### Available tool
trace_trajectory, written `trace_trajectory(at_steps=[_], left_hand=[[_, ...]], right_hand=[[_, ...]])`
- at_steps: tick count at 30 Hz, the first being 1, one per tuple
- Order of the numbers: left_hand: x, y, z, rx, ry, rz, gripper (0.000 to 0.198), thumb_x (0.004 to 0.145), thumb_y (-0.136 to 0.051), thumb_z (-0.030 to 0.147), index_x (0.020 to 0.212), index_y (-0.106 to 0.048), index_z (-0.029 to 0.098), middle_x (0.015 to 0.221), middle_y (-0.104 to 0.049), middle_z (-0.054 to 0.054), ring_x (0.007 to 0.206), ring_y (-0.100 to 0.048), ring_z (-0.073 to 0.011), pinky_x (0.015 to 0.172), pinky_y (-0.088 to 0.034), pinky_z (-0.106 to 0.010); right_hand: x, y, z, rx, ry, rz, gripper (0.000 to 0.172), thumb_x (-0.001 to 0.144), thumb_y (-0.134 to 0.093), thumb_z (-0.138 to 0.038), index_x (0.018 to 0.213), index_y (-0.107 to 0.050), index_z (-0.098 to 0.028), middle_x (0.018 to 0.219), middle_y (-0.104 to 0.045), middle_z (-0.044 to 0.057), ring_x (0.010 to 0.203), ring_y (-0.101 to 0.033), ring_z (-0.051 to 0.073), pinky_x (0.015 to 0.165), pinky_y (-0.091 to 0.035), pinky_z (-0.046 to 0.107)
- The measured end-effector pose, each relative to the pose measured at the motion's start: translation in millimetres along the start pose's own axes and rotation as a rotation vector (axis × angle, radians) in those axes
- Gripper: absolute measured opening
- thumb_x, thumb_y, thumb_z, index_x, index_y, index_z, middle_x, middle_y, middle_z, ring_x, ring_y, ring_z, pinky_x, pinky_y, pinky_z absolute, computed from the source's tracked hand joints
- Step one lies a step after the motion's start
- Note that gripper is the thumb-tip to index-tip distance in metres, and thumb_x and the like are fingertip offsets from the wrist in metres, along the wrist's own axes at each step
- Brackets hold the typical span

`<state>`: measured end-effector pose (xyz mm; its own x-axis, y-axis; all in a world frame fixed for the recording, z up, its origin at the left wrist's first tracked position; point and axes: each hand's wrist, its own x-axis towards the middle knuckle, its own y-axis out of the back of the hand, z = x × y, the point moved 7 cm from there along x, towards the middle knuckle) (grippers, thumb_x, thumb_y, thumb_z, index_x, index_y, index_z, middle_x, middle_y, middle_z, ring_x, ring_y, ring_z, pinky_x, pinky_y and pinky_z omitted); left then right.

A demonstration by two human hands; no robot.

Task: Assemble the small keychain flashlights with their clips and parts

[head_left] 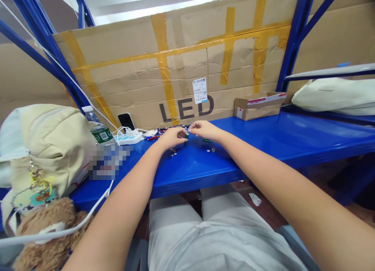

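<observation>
Both arms reach out over a blue table (193,169). My left hand (173,137) is closed around a small green piece (186,135), its kind too small to make out. Close beside it, my right hand (202,129) pinches its fingertips together near the top of that piece; what they hold, if anything, is too small to name. Under the right wrist lies another flat green piece (207,140). Tiny silvery parts (213,149) rest on the table below the right hand, and similar bits (172,152) lie below the left. Behind the hands are several pens (152,138).
A power strip (130,137), a phone (125,121) and a water bottle (99,126) stand at the left, by a cream bag (47,146) and a brown plush toy (49,236). An open cardboard box (259,107) sits back right. A cardboard panel (187,68) closes the rear. A white cable (73,228) crosses lower left.
</observation>
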<state>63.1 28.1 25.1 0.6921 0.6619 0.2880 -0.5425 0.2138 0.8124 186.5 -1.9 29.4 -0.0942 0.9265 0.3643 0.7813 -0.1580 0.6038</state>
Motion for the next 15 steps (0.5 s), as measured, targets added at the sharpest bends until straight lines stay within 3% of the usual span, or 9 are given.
trace_trajectory(at_steps=[4,10,15], left_hand=[[-1,8.5,1,0.100,-0.053,0.073,0.018,0.069,-0.060,0.018,0.087,-0.062,0.015,0.084,-0.069,-0.003,0.080,-0.064,-0.0162,0.077,-0.050,-0.029],[0,20.7,5,0.175,-0.171,0.197,0.021,0.069,-0.056,0.017,0.089,-0.063,0.016,0.091,-0.068,-0.003,0.087,-0.062,-0.0161,0.078,-0.048,-0.027],[-1,25.3,0,0.233,-0.100,0.224,0.023,0.071,-0.057,0.023,0.092,-0.062,0.016,0.089,-0.068,-0.004,0.082,-0.061,-0.0160,0.077,-0.047,-0.027]], right_hand=[[1,4,-10,-0.127,0.136,0.111,0.013,0.076,-0.055,-0.020,0.082,-0.064,-0.013,0.078,-0.064,0.003,0.068,-0.052,0.011,0.063,-0.039,0.022],[1,2,-14,-0.160,0.227,0.135,0.017,0.074,-0.052,-0.015,0.087,-0.064,-0.013,0.082,-0.066,0.003,0.070,-0.053,0.012,0.065,-0.039,0.023],[-2,-10,-16,-0.218,0.271,0.046,0.016,0.075,-0.053,-0.016,0.086,-0.064,-0.014,0.083,-0.066,0.004,0.073,-0.056,0.013,0.066,-0.040,0.023]])
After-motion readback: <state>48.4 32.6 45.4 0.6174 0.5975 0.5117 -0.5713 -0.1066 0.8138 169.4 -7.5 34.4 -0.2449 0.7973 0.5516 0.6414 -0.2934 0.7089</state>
